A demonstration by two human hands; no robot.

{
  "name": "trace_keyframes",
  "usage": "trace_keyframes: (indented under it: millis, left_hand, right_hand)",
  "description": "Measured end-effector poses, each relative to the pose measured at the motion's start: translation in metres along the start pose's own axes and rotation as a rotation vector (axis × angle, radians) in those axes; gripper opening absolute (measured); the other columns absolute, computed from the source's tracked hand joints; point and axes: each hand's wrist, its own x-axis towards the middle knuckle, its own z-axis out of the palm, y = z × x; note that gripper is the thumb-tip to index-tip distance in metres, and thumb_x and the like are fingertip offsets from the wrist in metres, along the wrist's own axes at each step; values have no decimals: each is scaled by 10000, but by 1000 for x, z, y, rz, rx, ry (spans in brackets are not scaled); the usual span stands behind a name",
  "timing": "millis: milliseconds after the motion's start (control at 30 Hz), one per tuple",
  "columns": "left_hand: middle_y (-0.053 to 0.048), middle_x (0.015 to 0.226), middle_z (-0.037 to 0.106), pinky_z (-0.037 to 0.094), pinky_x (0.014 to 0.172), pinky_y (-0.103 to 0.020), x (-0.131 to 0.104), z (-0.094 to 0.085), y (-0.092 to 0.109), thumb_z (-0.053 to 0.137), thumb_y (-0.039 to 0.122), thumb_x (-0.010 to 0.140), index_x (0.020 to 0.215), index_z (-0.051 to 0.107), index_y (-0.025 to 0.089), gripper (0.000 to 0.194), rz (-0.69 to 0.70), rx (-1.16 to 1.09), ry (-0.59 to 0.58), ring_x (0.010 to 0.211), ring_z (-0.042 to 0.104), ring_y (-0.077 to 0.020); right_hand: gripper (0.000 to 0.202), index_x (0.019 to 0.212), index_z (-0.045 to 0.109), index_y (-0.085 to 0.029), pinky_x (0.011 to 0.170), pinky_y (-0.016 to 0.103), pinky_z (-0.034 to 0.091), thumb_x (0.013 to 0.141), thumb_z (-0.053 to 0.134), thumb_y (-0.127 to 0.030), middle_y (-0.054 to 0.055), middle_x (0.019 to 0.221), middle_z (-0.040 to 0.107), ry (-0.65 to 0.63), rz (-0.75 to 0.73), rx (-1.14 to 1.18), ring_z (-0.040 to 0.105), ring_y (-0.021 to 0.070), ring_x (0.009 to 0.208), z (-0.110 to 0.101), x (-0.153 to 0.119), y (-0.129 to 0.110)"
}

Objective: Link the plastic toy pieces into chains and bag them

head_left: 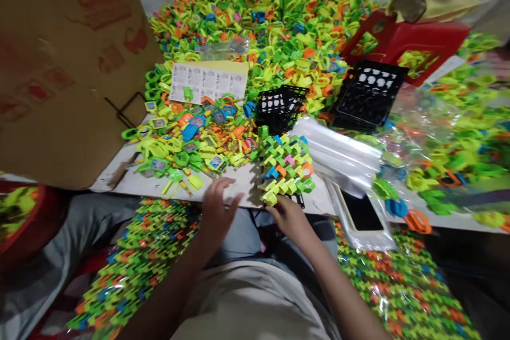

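My left hand (218, 206) is at the table's front edge, fingers apart, with nothing in it. Just right of it, my right hand (283, 211) has its fingers at a yellow piece on the lower edge of a block of neatly rowed plastic pieces (287, 164), green, yellow, orange, blue and pink. Part of a black frame shows under this block. To the left lies a loose heap of toy watches (193, 127), some with square picture faces. Black plastic trays (279, 109) stand behind the block. My right fingertips are partly hidden.
Clear plastic bags (338, 151) and a phone (362, 211) lie at the right. A sticker sheet (207, 82) rests before a large pile of pieces (279, 26). More black trays (368, 93) lean by a red stool (414, 42). A cardboard box (67, 69) stands left.
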Motion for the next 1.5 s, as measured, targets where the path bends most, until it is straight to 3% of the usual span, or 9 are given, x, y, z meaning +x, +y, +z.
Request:
trace_keyframes:
  millis: [233, 400, 533, 700, 933, 1033, 1267, 1367, 1500]
  left_hand:
    - [-132, 1082, 585, 401, 906, -398, 17, -68, -60, 563, 438, 784, 1165, 514, 165, 471, -406, 620, 1, 1054, 541, -303]
    - [-73, 749, 630, 403, 720, -346, 22, -72, -60, 450, 504, 820, 921, 570, 190, 351, -760, 562, -190, 817, 608, -286]
    - [-29, 625, 585, 351, 607, -283, 23, -71, -62, 528, 455, 751, 617, 525, 210, 279, -759, 465, -227, 700, 579, -228]
    - [35, 455, 499, 348, 496, -244, 14, -71, -59, 464, 430, 764, 547, 465, 208, 310, -744, 205, -232, 479, 498, -141]
    - [47, 522, 536, 440, 497, -240, -40, -66, -19, 441, 478, 809, 639, 362, 230, 311, -598, -87, -134, 480, 529, -126]
    - [47, 535, 536, 422, 479, -224, -63, -53, -7, 553, 412, 790, 640, 418, 219, 280, -301, -49, -187, 487, 521, -120]
    - [-10, 723, 664, 466, 581, -271, -57, -23, 10, 542, 407, 858, 814, 574, 218, 197, 392, 72, -395, 651, 621, -167]
    - [-18, 851, 675, 482, 693, -298, -43, -22, 15, 594, 426, 826, 924, 578, 234, 216, 421, 55, -414, 785, 626, -183]
    - [-41, 963, 613, 468, 840, -333, -25, -20, 23, 584, 311, 843, 979, 566, 231, 159, 235, 16, -213, 933, 575, -195]
  right_hand:
    - [183, 949, 646, -181, 737, 296, 513, 890, 493, -264, 73, 883, 696, 141, -53, 114, 654, 189, 809, -1, -37, -2]
    - [201, 912, 648, -203, 710, 291, 513, 912, 453, -250, 53, 819, 683, 7, -108, 170, 647, 179, 764, 8, -47, -13]
    - [218, 926, 647, -219, 738, 314, 511, 919, 431, -249, 64, 855, 682, -113, -80, 240, 646, 194, 805, 20, -52, -21]
    - [231, 911, 651, -225, 734, 305, 487, 918, 421, -253, 59, 848, 677, -183, -63, 328, 636, 192, 805, 23, -51, -32]
    - [213, 963, 667, -191, 506, 218, 367, 837, 551, -316, -28, 601, 539, -213, 108, 584, 464, 109, 515, 26, -32, -65]
    - [326, 1068, 636, -184, 478, 201, 326, 792, 614, -356, -46, 621, 512, -269, 171, 731, 419, 90, 511, 30, -23, -75]
    - [206, 671, 623, -183, 520, 212, 429, 709, 691, -374, -32, 588, 562, -156, 303, 790, 514, 111, 553, 31, -41, -54]
    - [196, 736, 644, -178, 621, 268, 514, 702, 685, -367, 14, 698, 666, 18, 389, 796, 610, 153, 636, 18, -48, -38]
    - [218, 793, 670, -175, 735, 320, 536, 712, 673, -377, 45, 798, 712, 327, 439, 651, 658, 186, 733, -2, -34, -11]
